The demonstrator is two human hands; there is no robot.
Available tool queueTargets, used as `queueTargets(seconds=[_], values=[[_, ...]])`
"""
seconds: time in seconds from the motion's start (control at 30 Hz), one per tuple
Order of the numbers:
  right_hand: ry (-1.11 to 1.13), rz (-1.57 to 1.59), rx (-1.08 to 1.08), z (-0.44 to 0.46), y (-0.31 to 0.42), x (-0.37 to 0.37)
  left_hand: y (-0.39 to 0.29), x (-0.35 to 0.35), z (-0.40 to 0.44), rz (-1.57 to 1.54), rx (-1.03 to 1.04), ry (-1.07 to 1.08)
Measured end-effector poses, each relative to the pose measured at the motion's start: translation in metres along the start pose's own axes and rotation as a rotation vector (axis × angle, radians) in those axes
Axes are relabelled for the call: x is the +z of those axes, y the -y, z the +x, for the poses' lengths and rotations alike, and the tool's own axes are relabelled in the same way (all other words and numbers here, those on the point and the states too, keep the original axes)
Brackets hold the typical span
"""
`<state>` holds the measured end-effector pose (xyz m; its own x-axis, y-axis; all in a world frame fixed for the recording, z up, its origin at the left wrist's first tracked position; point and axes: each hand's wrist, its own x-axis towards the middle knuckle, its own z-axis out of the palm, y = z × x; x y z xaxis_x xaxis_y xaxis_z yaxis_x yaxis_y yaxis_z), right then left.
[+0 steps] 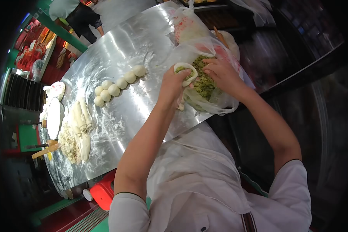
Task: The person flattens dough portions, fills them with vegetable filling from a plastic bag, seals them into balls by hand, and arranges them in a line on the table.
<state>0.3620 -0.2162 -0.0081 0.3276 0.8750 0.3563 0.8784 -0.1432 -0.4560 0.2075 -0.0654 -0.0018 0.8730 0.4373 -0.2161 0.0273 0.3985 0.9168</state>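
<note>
My left hand point(173, 84) is closed around a cupped dough wrapper point(191, 80), its pale rim turned upward. Some green filling shows inside the wrapper, partly covered by my thumb. Right beside it, my right hand point(225, 77) reaches into an open clear plastic bag point(225, 103) with its fingers bent into the chopped green filling point(204, 87). How much filling those fingers grip is hidden. A small bit of dough point(181, 106) lies under my left hand, at the bag's edge.
Several round dough balls point(121, 82) lie in rows on the floured steel table point(143, 112). Long dough strips point(80, 118) and a crumbly pale heap point(69, 141) sit farther left, near a wooden-handled scraper point(45, 150). A knotted bag point(187, 29) stands behind the filling. Another person point(79, 17) is beyond the table.
</note>
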Motion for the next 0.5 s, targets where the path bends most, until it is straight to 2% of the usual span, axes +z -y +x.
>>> queueTargets(seconds=[0.07, 0.1, 0.17, 0.3, 0.37, 0.43, 0.5], values=[[0.064, 0.295, 0.042, 0.000, 0.018, -0.008, -0.008, 0.000, -0.015, -0.256, 0.011, -0.010], [0.071, 0.297, 0.038, -0.002, 0.023, -0.003, -0.013, -0.001, -0.024, -0.261, 0.012, -0.017], [0.063, 0.108, -0.093, -0.005, 0.039, 0.010, -0.023, -0.003, -0.045, -0.624, -0.054, 0.045], [0.018, 0.174, -0.240, 0.006, 0.094, 0.048, -0.010, -0.021, -0.076, -0.573, -0.043, -0.115], [0.059, 0.413, -0.217, 0.009, 0.116, 0.065, -0.001, -0.037, -0.089, -0.112, 0.125, -0.185], [0.056, 0.472, -0.199, 0.009, 0.135, 0.079, 0.003, -0.057, -0.100, -0.081, 0.110, -0.227], [0.196, 0.878, 0.032, 0.012, 0.147, 0.088, 0.009, -0.078, -0.108, -0.232, 0.006, -0.210]])
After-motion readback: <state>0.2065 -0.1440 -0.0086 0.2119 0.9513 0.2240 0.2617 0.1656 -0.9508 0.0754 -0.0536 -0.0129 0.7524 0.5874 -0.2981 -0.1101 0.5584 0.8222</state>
